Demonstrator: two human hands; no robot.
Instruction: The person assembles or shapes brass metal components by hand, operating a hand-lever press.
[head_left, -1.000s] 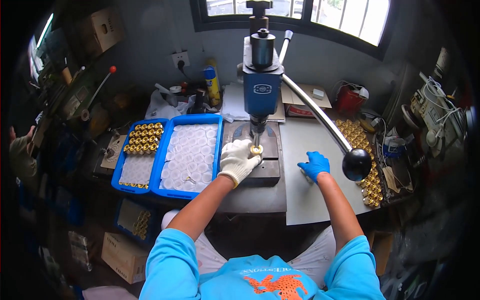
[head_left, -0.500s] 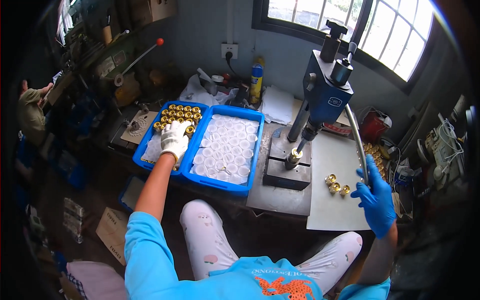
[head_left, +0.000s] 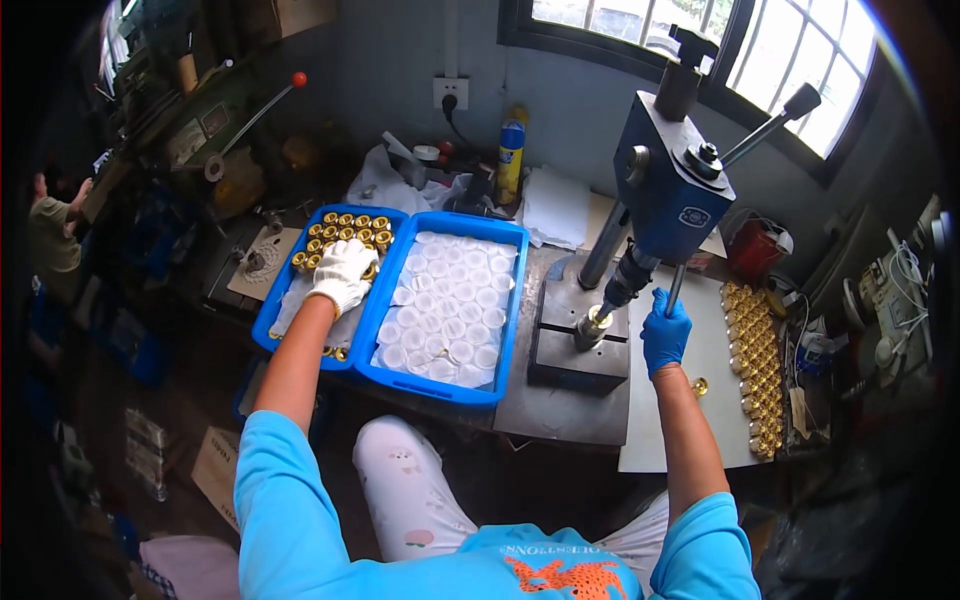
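My left hand (head_left: pixel 340 272), in a white glove, reaches down among brass fittings (head_left: pixel 358 222) standing in rows in a blue tray (head_left: pixel 265 325). Its fingers are bent and closed at the fittings; the fingertips are hidden, so what they grip cannot be made out. My right hand (head_left: pixel 666 332), in a blue glove, is wrapped round the lower lever (head_left: pixel 676 285) of a blue bench press (head_left: pixel 670 185). Under the press spindle (head_left: pixel 625 275) a brass fitting (head_left: pixel 594 322) sits upright in the holder on the dark steel base (head_left: pixel 575 365). The spindle's tip meets or nearly meets it.
Beside the fittings tray, a second blue tray (head_left: pixel 430 393) holds many white round pieces (head_left: pixel 450 300). Brass fittings (head_left: pixel 755 370) stand in rows on the pale board (head_left: pixel 650 440) at right. A single fitting (head_left: pixel 700 386) lies by my right forearm. A spray can (head_left: pixel 510 160) stands behind.
My right hand has moved left and up, swinging the lever round toward the press. A second lever arm now points up right. My left hand stays over the fittings. The view has shifted slightly.
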